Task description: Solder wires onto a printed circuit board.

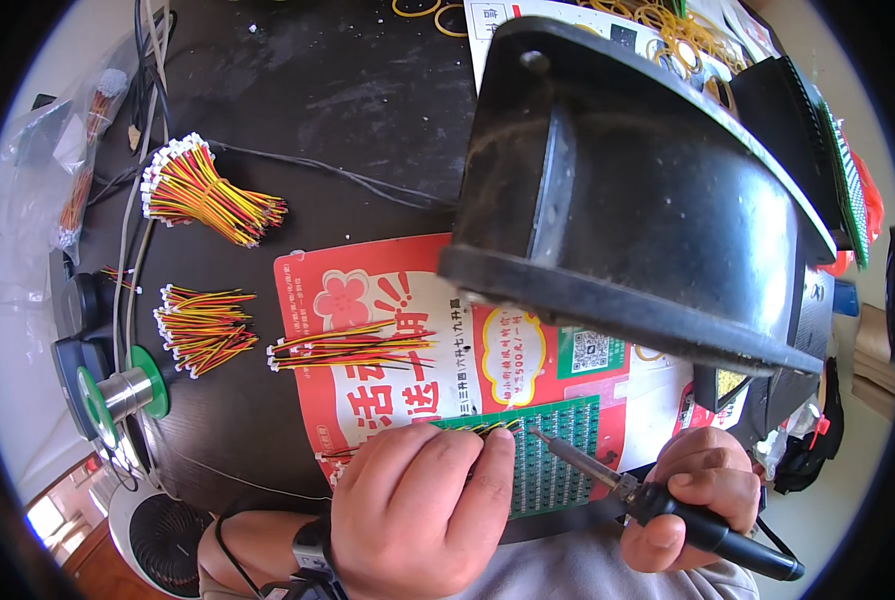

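Observation:
My right hand (pixel 702 490) is closed round the black handle of a soldering iron (pixel 657 500). The iron's tip points left and sits just over a green circuit board (pixel 557 460) bearing rows of small pads. On the board's left part rests my left hand (pixel 417 505), its fingers bent and pressed together on thin yellow and black wires (pixel 502 426); the far ends of these wires are hidden under the hand. The board lies on a red and white printed sheet (pixel 297 290). A small row of red, yellow and black connector wires (pixel 352 347) lies beyond my left hand.
A large black housing (pixel 647 200) looms over the right half. Bundled wires (pixel 212 195) and a loose wire pile (pixel 205 328) lie on the dark table (pixel 367 90) at left, near a solder spool (pixel 122 395). Rubber bands (pixel 677 35) are heaped at the far right.

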`<state>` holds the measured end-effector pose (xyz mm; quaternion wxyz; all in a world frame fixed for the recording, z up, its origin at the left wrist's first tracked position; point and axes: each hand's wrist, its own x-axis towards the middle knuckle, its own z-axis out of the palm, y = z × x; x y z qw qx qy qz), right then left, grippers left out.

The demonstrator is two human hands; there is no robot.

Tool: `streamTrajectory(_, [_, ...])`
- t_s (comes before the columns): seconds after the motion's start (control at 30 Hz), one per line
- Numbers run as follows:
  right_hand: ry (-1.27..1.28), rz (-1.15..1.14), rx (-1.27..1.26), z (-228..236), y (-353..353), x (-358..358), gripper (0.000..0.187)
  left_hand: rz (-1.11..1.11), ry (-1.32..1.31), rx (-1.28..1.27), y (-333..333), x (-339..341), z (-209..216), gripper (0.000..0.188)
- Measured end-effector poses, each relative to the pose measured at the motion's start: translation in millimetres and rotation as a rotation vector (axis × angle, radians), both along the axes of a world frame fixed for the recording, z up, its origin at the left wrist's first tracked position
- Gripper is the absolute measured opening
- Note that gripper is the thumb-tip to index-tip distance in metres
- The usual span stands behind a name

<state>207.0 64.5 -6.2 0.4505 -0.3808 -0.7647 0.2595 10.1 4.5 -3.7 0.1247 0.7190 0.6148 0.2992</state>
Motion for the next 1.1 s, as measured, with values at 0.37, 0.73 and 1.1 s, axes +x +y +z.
streamTrajectory(0.37, [-0.038,0.101,-0.019,6,6,5,0.039,0.022,-0.039,0.018,5,3,3,0.026])
streamTrajectory(0.73, [-0.027,0.154,-0.003,4,8,6,0.037,0.018,-0.029,0.027,5,1,1,0.025])
streamTrajectory(1.1, [-0.060,0.112,-0.023,9,8,5,0.039,0.009,-0.032,-0.016,6,4,6,0.027])
